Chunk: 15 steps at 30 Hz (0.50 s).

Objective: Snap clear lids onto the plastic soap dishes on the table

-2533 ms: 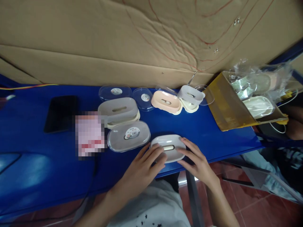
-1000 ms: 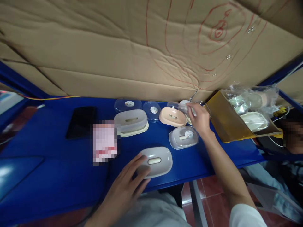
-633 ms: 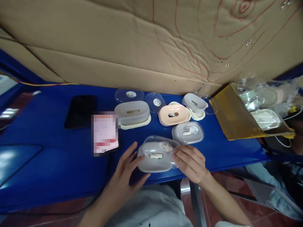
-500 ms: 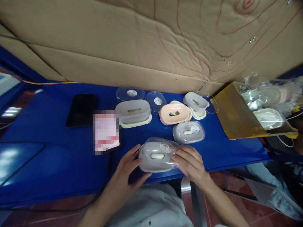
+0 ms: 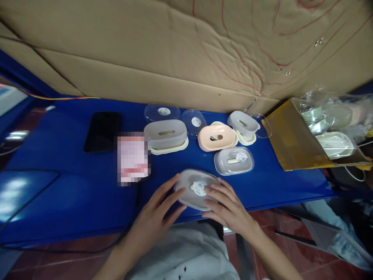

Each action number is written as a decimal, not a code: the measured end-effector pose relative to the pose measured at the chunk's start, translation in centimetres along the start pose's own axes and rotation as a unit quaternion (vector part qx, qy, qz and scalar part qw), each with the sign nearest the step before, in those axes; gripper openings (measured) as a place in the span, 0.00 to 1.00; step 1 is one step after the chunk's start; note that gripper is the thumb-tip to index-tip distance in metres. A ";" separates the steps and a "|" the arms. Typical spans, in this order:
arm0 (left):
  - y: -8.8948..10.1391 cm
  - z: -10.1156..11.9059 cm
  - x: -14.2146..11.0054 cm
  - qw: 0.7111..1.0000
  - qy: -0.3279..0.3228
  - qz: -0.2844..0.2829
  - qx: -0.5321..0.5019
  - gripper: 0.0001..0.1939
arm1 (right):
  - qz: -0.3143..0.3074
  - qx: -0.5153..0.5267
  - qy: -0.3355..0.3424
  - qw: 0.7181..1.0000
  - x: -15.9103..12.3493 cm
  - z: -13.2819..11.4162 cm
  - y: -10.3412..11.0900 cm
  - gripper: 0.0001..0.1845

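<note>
At the table's front edge is a pale grey oval soap dish (image 5: pixel 189 200) with a long slot in its middle. A clear lid with a round white sticker (image 5: pixel 199 188) lies over it. My left hand (image 5: pixel 157 206) grips the left end, thumb at the near side and fingers at the far side. My right hand (image 5: pixel 229 204) holds the right end, with fingers spread over the lid's edge. Whether the lid is fully seated I cannot tell. Just beyond stands another lidded grey soap dish (image 5: pixel 233 166).
Behind are a grey tray (image 5: pixel 167 130) on a cream base, a peach tray (image 5: pixel 204 140), a smaller grey tray (image 5: pixel 239 119) and clear lids (image 5: pixel 151 112). A black phone-like slab (image 5: pixel 101 132) and a blurred-out screen (image 5: pixel 132 157) lie left. A cardboard box (image 5: pixel 279 144) holds plastic-wrapped pieces.
The clear lid has shifted left and come down over the grey dish; its sticker now lies at the slot. My right hand has moved left with it. My left hand stays at the left end.
</note>
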<state>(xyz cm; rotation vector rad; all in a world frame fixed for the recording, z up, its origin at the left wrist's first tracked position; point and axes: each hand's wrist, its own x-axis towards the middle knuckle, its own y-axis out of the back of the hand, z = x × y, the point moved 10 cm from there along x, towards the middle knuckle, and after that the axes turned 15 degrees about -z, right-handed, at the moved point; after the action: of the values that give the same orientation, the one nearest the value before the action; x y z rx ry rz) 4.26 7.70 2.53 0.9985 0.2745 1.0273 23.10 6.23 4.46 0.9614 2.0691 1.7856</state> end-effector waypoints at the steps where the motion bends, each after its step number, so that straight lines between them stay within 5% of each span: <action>1: -0.1 0.0 0.0 1.000 0.001 -0.003 0.000 0.21 | 0.007 -0.013 0.000 1.000 -0.1 -0.2 0.0 0.12; 7: -1.0 0.0 0.0 0.999 0.004 -0.039 0.031 0.24 | 0.025 -0.073 -0.008 0.997 -0.8 -1.1 -0.4 0.18; 15: -1.2 0.0 1.4 0.996 0.014 -0.084 0.007 0.31 | 0.022 -0.007 -0.049 0.999 -0.9 0.4 0.0 0.23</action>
<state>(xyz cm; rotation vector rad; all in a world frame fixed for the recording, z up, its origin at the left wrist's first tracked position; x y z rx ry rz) 5.70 8.72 1.91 0.9570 0.3831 0.8878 24.00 5.99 4.17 1.0753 1.9885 1.7344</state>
